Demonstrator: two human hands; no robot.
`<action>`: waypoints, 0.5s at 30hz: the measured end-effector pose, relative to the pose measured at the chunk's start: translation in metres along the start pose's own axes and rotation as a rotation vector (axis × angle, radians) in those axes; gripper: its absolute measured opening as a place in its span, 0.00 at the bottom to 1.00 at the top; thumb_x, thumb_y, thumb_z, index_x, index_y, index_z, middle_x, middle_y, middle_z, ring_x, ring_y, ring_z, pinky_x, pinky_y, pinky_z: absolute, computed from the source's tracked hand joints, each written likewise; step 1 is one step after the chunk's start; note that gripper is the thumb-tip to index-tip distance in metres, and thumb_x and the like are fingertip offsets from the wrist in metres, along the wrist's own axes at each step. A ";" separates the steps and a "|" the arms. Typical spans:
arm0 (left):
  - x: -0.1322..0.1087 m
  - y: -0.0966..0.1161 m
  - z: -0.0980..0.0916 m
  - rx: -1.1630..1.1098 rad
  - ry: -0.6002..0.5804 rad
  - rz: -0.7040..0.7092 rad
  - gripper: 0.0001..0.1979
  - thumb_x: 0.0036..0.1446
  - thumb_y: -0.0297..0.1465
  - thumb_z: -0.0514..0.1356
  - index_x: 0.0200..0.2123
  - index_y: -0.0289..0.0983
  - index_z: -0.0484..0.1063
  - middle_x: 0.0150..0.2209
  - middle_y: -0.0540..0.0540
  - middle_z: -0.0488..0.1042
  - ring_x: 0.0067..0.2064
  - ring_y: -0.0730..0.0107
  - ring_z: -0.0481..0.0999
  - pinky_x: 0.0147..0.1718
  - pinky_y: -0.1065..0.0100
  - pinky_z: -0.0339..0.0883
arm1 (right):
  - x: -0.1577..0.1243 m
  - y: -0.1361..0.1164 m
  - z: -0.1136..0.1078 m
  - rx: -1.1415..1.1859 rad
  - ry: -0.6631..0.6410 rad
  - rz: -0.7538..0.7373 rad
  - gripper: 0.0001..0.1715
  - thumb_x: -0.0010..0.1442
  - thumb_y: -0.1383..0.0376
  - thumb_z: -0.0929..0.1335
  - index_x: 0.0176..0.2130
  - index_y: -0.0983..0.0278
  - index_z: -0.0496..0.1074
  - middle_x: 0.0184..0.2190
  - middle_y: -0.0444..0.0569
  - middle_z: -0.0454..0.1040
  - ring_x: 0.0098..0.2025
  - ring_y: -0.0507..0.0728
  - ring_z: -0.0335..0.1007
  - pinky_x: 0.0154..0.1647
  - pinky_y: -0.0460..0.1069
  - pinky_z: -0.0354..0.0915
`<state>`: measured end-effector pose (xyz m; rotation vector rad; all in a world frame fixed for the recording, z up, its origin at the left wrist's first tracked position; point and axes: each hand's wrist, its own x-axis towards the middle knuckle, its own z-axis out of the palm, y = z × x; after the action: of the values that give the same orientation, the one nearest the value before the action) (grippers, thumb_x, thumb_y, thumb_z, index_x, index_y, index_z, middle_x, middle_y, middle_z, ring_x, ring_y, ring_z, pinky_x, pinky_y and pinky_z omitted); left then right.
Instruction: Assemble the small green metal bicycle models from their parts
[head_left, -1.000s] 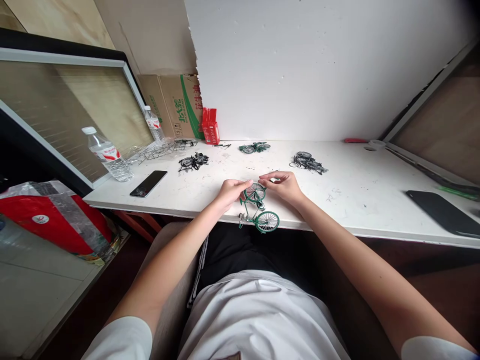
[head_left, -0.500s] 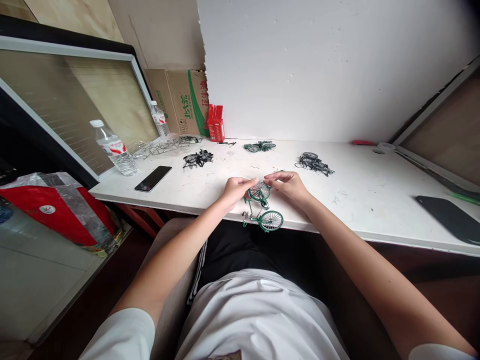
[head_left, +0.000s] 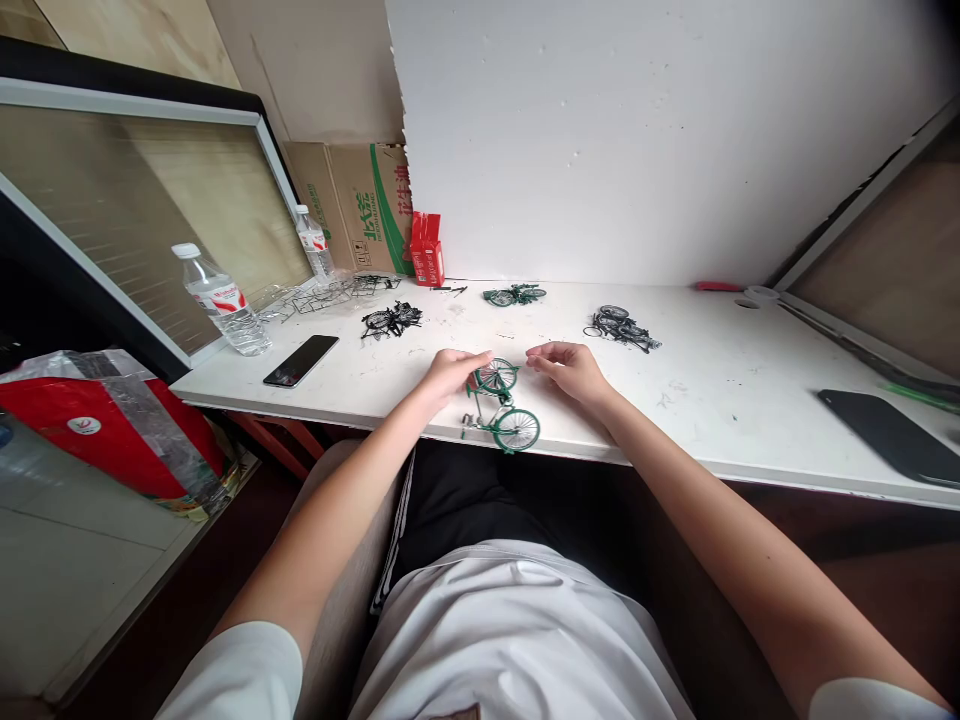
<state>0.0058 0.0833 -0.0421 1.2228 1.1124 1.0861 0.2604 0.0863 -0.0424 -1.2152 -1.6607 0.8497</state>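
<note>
My left hand (head_left: 454, 375) pinches a small green model bicycle (head_left: 501, 404) by its upper wheel, thumb and fingers closed at the wheel's left side. The bicycle hangs tilted over the front edge of the table, its other wheel lower and closer to me. Just right of the upper wheel is my right hand (head_left: 568, 368), a little apart from the bicycle. Its thumb and index finger are drawn together; anything between them is too small to make out.
Further back on the white table (head_left: 705, 390) lie another green model bicycle (head_left: 514, 295) and two dark ones, left (head_left: 391, 319) and right (head_left: 621, 328). A phone (head_left: 301, 360), a water bottle (head_left: 225, 303) and a red box (head_left: 427, 250) stand or lie leftward. A black slab (head_left: 892, 435) lies far right.
My left hand has shifted left with the green bicycle. My right hand has stayed nearly in place, so a gap has opened between it and the wheel.
</note>
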 end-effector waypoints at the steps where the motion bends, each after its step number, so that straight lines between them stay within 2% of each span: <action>1: 0.001 0.003 -0.009 -0.022 -0.020 -0.028 0.23 0.46 0.47 0.79 0.29 0.34 0.80 0.30 0.45 0.79 0.28 0.71 0.70 0.30 0.65 0.58 | 0.000 0.000 -0.002 -0.069 -0.005 -0.031 0.22 0.59 0.48 0.76 0.42 0.63 0.84 0.45 0.55 0.86 0.40 0.60 0.79 0.36 0.51 0.73; 3: 0.004 0.010 -0.026 -0.049 -0.025 -0.082 0.24 0.42 0.47 0.81 0.31 0.34 0.82 0.33 0.42 0.81 0.31 0.68 0.75 0.33 0.64 0.62 | 0.001 -0.001 -0.005 -0.193 -0.018 -0.093 0.18 0.61 0.51 0.75 0.40 0.62 0.85 0.44 0.55 0.87 0.42 0.62 0.81 0.44 0.55 0.75; 5: 0.005 0.016 -0.042 -0.030 -0.032 -0.125 0.26 0.38 0.46 0.82 0.34 0.33 0.83 0.37 0.40 0.83 0.34 0.66 0.77 0.35 0.64 0.65 | 0.003 -0.004 -0.007 -0.270 -0.048 -0.140 0.15 0.62 0.54 0.74 0.40 0.61 0.86 0.43 0.54 0.87 0.43 0.64 0.82 0.47 0.57 0.75; 9: 0.006 0.018 -0.059 0.003 -0.039 -0.158 0.28 0.37 0.46 0.83 0.36 0.33 0.85 0.40 0.39 0.84 0.37 0.64 0.79 0.39 0.62 0.68 | 0.009 -0.018 -0.002 -0.386 -0.256 -0.268 0.12 0.63 0.58 0.73 0.41 0.60 0.87 0.40 0.52 0.87 0.39 0.63 0.81 0.44 0.55 0.74; 12: 0.009 0.016 -0.065 -0.010 -0.057 -0.160 0.27 0.37 0.46 0.83 0.36 0.33 0.85 0.39 0.39 0.84 0.37 0.63 0.80 0.40 0.62 0.69 | 0.012 -0.031 0.008 -0.538 -0.411 -0.409 0.11 0.65 0.63 0.72 0.42 0.60 0.87 0.41 0.52 0.87 0.41 0.62 0.80 0.43 0.53 0.71; 15: 0.011 0.012 -0.070 0.004 -0.045 -0.156 0.27 0.37 0.46 0.83 0.35 0.34 0.84 0.38 0.39 0.84 0.37 0.62 0.79 0.40 0.62 0.69 | 0.014 -0.041 0.020 -0.681 -0.506 -0.500 0.12 0.67 0.68 0.71 0.43 0.60 0.87 0.43 0.52 0.86 0.42 0.60 0.80 0.42 0.51 0.68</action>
<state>-0.0618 0.1044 -0.0322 1.1380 1.1558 0.9339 0.2256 0.0874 -0.0097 -0.9546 -2.6633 0.2754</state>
